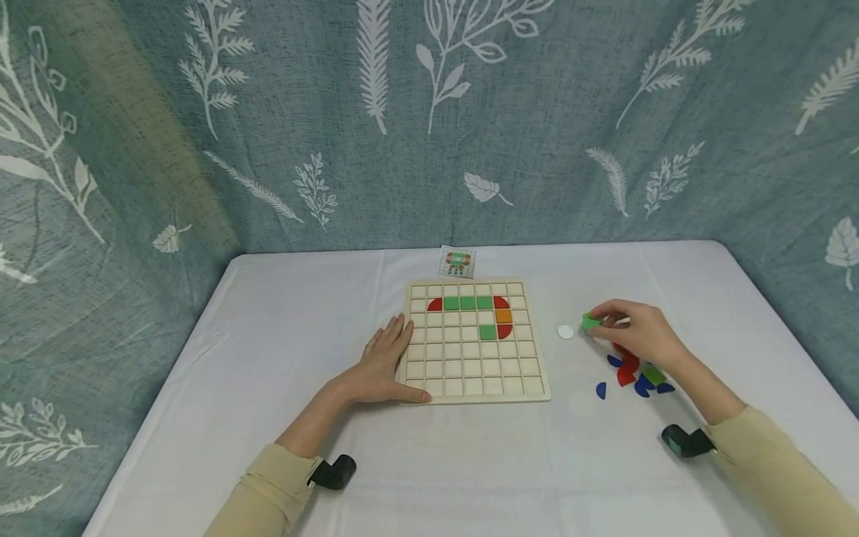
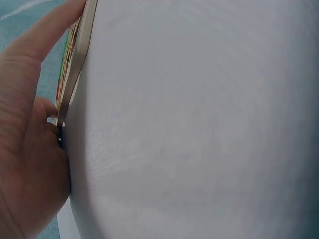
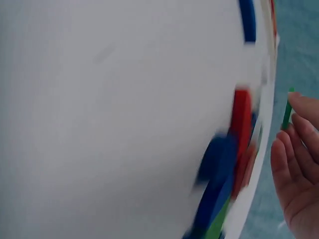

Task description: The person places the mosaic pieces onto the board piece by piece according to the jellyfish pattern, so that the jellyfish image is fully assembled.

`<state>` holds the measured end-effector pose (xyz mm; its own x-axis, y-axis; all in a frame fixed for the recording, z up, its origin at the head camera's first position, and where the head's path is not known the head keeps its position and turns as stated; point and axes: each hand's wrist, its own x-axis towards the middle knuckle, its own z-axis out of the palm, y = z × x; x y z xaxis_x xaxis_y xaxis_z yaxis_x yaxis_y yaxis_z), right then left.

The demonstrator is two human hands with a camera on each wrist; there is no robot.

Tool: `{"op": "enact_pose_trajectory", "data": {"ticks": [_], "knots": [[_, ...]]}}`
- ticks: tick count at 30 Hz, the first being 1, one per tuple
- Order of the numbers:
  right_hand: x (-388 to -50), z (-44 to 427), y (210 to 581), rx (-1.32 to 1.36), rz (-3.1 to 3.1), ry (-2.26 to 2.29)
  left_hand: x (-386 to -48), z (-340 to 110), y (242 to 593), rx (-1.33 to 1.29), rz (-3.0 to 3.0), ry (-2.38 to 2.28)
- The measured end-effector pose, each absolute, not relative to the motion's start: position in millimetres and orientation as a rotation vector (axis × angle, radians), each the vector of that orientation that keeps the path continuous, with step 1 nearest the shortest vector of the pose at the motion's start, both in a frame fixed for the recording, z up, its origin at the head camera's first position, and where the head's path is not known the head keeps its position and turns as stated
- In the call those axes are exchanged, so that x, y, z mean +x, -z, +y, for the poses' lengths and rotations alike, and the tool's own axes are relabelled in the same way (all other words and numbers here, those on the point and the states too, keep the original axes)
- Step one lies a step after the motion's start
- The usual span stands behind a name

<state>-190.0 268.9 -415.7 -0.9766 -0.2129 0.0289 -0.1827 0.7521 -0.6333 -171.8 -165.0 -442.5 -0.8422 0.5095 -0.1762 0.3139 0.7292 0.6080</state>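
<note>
A wooden grid board (image 1: 463,368) lies on the table with a row of green squares (image 1: 467,303), red quarter-round pieces (image 1: 504,330), an orange square (image 1: 502,316) and a lone green square (image 1: 488,333) in its cells. My left hand (image 1: 384,363) rests along the board's left edge, fingers straight and thumb on the near edge; the left wrist view shows the thumb on the rim. Between thumb and fingers my right hand (image 1: 636,328) pinches a green square piece (image 1: 590,322), raised above the table right of the board. The right wrist view shows that piece edge-on.
Below my right hand lies a loose pile of red pieces (image 1: 626,375), blue half-round pieces (image 1: 601,390) and a green piece (image 1: 652,374). A white round piece (image 1: 566,332) sits between board and pile. Behind the board is a small pattern card (image 1: 458,262).
</note>
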Motion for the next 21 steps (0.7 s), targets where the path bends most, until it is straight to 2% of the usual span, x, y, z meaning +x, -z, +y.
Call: {"op": "enact_pose_trajectory", "data": {"ticks": [14,21], "knots": [[-215,165,422,-0.679,2.680,1.176,-174,-165,443,0.631,2.599,-0.824],[-222,131,423,-0.872,2.637,1.099,-173,-165,444,0.622,2.603,-0.799]]}}
